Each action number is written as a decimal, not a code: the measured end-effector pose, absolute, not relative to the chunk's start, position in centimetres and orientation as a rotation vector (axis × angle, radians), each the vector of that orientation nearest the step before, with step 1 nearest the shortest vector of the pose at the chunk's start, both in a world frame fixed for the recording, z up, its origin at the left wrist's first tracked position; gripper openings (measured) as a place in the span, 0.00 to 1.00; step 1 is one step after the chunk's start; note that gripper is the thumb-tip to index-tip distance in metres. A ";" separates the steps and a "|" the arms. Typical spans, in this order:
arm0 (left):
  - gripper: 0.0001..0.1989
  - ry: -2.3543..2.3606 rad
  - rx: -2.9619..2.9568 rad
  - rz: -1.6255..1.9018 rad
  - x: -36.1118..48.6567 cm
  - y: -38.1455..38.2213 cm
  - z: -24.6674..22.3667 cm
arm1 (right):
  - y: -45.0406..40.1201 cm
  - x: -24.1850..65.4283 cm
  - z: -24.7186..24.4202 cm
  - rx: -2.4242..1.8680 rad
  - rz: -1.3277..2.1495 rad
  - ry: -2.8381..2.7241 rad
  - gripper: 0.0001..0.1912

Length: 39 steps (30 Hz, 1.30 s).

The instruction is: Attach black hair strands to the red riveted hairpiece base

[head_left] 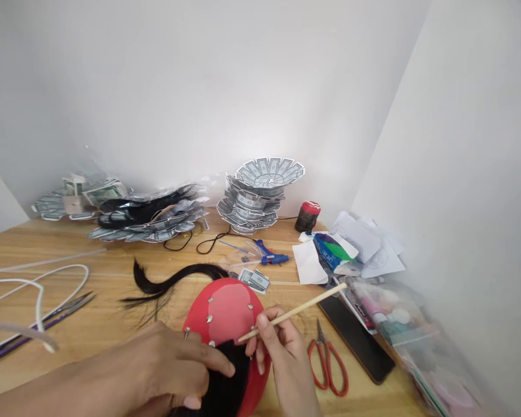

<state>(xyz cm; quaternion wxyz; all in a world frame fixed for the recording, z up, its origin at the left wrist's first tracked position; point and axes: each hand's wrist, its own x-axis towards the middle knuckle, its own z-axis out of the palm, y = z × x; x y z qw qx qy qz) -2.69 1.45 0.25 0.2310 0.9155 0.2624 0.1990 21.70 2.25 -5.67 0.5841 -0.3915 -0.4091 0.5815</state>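
A red dome (226,310) with metal pins (209,318) sits at bottom centre of the frame on a wooden table (69,301), black hair (223,376) lying over its lower part. The left hand's (169,365) fingers lie together, pressing the hair. The right hand's (284,359) fingers clamp a thin wooden stick (295,310), its tip over the dome. Red-handled scissors (327,362) lie nearby, right.

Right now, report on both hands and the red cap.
Left hand flat on long black hair over red studded domed cap. Right hand pinching thin pale wooden stick. Red-handled scissors lie apart.
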 end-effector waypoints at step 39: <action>0.22 0.823 2.061 0.710 -1.3 2.3 -2.2 | 0.9 22.3 -4.0 -0.998 1.359 -1.013 0.25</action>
